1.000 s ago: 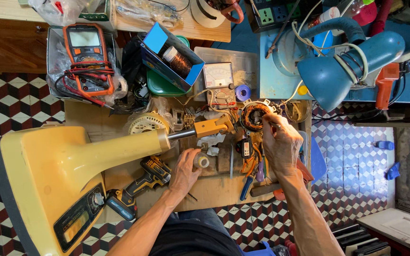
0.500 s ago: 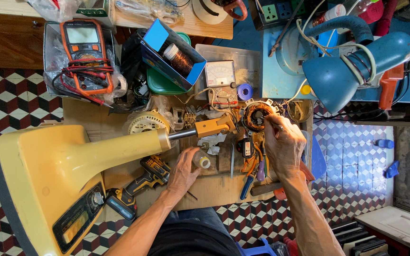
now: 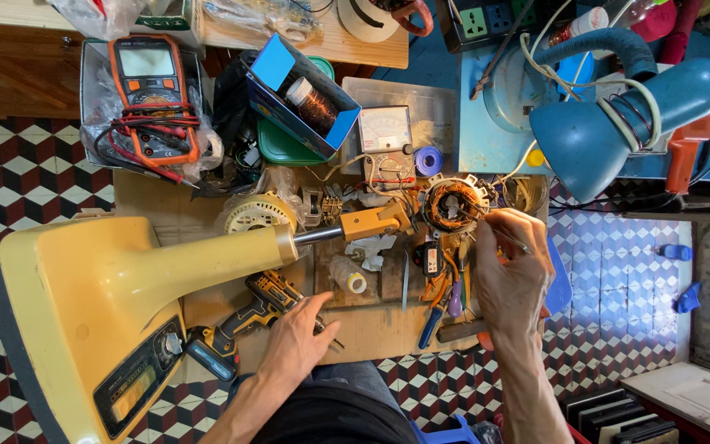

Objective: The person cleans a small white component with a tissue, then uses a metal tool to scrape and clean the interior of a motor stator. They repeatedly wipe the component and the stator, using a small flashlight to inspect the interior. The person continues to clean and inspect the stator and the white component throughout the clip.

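Gripping one thin probe (image 3: 509, 238) in right hand (image 3: 509, 279) beside one copper-wound stator (image 3: 451, 204), left hand (image 3: 296, 337) flat, empty.

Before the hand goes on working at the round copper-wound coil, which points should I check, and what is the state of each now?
1. Right hand grips a thin metal tool: ok.
2. Tool tip meets the round copper-wound coil: cannot tell, too small.
3. Coil lies on the wooden board, in full view: ok.
4. Left hand rests flat on the board beside the yellow-and-black cordless drill, apart from the coil: ok.
5. Board around the coil free of clutter: not ok; wires and small tools crowd it.
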Demonstrator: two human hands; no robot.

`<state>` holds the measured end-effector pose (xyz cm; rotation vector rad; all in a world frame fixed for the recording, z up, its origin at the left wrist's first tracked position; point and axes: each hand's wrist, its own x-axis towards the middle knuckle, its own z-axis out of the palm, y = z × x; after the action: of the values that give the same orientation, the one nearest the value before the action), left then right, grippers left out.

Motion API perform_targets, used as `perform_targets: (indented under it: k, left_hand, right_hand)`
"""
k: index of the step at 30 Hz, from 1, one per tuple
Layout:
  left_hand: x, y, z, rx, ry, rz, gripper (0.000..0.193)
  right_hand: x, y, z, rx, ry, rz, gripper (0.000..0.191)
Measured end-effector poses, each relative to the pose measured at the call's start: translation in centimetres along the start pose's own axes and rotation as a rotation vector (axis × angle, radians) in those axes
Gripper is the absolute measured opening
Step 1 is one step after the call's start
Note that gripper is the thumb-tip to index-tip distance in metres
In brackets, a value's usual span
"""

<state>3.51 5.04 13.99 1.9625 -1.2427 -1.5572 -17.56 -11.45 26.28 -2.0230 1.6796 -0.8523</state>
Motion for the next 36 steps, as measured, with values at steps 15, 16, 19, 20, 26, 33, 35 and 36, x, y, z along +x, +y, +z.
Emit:
perform_targets:
  k: [15, 16, 19, 20, 26, 33, 35, 36]
  left_hand:
    - [14.4, 14.2, 2.6, 0.108, 0.229, 0.693, 0.141]
    - [14.9, 14.3, 2.9, 0.121, 0.223, 0.665, 0.142]
    - [16.1, 14.7, 3.3, 0.162, 0.179, 0.599, 0.146]
    - [16.4, 14.8, 3.4, 0.177, 0.163, 0.581, 0.146]
    - [16.9, 14.5, 3.2, 0.234, 0.224, 0.651, 0.141]
    - [17.3, 14.2, 3.5, 0.19, 0.254, 0.698, 0.131]
    - [17.3, 14.2, 3.6, 0.173, 0.277, 0.718, 0.13]
    - [17.4, 14.1, 3.6, 0.172, 0.274, 0.72, 0.129]
  right_hand:
    - [-1.7, 1.2, 3.4, -0.099, 0.162, -0.09, 0.011]
    - [-1.7, 1.5, 3.6, -0.129, 0.163, -0.081, 0.011]
    - [-1.3, 2.2, 4.0, -0.146, 0.164, -0.048, 0.011]
    - [-1.1, 2.5, 4.1, -0.139, 0.165, -0.037, 0.011]
    - [-0.7, 3.3, 4.5, -0.106, 0.206, -0.044, 0.011]
    - [-0.5, 3.7, 4.6, -0.087, 0.198, -0.02, 0.012]
    - [-0.6, 3.8, 4.5, -0.069, 0.188, 0.013, 0.011]
    - [-0.6, 3.8, 4.5, -0.062, 0.19, 0.013, 0.011]
